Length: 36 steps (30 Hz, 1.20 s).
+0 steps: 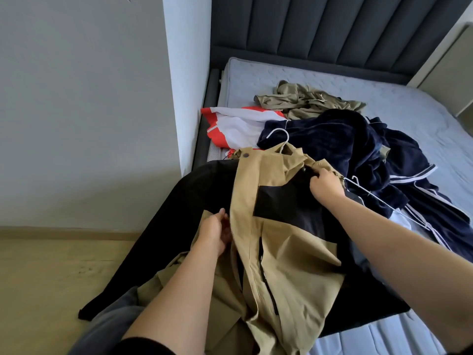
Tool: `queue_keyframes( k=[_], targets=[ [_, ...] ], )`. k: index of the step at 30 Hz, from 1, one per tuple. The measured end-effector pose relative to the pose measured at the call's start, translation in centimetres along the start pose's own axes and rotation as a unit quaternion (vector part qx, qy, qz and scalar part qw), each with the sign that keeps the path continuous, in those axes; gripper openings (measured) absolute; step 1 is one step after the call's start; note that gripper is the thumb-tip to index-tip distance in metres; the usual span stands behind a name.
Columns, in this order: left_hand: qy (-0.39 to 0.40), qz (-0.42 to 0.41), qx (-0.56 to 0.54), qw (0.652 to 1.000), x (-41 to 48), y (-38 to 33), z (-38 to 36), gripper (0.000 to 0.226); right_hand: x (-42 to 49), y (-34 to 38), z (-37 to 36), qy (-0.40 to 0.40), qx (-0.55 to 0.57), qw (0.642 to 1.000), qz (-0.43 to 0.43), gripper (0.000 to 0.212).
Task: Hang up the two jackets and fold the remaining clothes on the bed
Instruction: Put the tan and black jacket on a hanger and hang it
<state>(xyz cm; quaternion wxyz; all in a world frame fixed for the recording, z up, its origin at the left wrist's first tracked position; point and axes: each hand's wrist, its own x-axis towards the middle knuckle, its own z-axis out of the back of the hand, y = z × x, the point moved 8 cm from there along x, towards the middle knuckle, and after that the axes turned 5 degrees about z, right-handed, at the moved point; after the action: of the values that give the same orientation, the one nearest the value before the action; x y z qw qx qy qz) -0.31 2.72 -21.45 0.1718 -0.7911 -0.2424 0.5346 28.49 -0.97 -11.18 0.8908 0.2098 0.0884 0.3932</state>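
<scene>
A tan and black jacket (281,252) lies across the near edge of the bed (422,111), with the hook of a white hanger (280,137) sticking out of its collar. My left hand (215,231) holds the jacket's front edge near the zip. My right hand (326,184) grips the tan fabric at its right shoulder. Behind it lie a red and white jacket (238,126), a navy velvet garment with white stripes (358,155) and an olive garment (304,101).
A second white hanger (378,198) lies on the navy clothes by my right wrist. The dark padded headboard (332,29) stands at the back, a grey wall (76,98) on the left, and wooden floor (51,278) below it.
</scene>
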Motion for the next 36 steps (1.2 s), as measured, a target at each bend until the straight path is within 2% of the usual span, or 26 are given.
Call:
queue_keyframes(
  k=[1,3,6,8,12,15,17,19,21,27,33,36],
  targets=[
    [0.001,0.007,-0.011,1.0,0.0,0.1,-0.1,0.025,0.1,-0.6,-0.4,0.025,-0.02,0.999,-0.027,0.046],
    [0.001,-0.012,0.035,0.999,0.1,0.2,-0.4,0.027,0.1,-1.0,-1.6,0.081,-0.025,0.995,-0.052,0.049],
    [0.033,-0.076,0.067,0.994,-0.1,-0.7,-1.0,0.041,0.1,-0.7,-3.2,0.132,-0.017,0.99,-0.048,0.048],
    [0.05,-0.106,0.078,0.99,-0.3,-1.5,-1.4,0.047,0.5,-0.4,-3.5,0.117,0.021,0.991,-0.054,0.047],
    [0.049,-0.186,0.149,0.97,-0.4,-2.8,-2.0,0.028,1.0,0.5,-3.1,0.08,0.113,0.987,-0.082,0.053],
    [0.051,-0.217,0.173,0.959,-0.4,-3.0,-2.1,0.025,0.8,1.8,-3.3,0.116,0.133,0.983,-0.058,0.04],
    [0.045,-0.229,0.189,0.954,-0.3,-3.1,-2.0,0.022,0.5,2.6,-3.7,0.138,0.104,0.984,-0.038,0.023],
    [0.044,-0.229,0.212,0.949,-0.1,-3.0,-2.2,0.022,0.3,3.1,-3.4,0.113,0.075,0.991,-0.023,0.01],
    [0.037,-0.233,0.233,0.943,0.1,-2.8,-2.4,0.023,-0.1,3.9,-2.7,0.059,0.072,0.996,-0.01,0.005],
    [-0.017,-0.243,0.285,0.927,-0.9,-3.1,-1.6,0.029,-2.7,7.5,1.4,-0.093,0.085,0.992,0.032,0.029],
    [-0.089,-0.264,0.309,0.91,-5.2,-5.3,-0.9,0.028,-5.7,13.8,5.7,-0.098,0.087,0.983,0.127,0.041],
    [-0.088,-0.297,0.237,0.921,-8.8,-7.3,-1.5,0.033,-7.9,17.3,7.9,-0.114,0.03,0.972,0.202,0.041]
  ],
)
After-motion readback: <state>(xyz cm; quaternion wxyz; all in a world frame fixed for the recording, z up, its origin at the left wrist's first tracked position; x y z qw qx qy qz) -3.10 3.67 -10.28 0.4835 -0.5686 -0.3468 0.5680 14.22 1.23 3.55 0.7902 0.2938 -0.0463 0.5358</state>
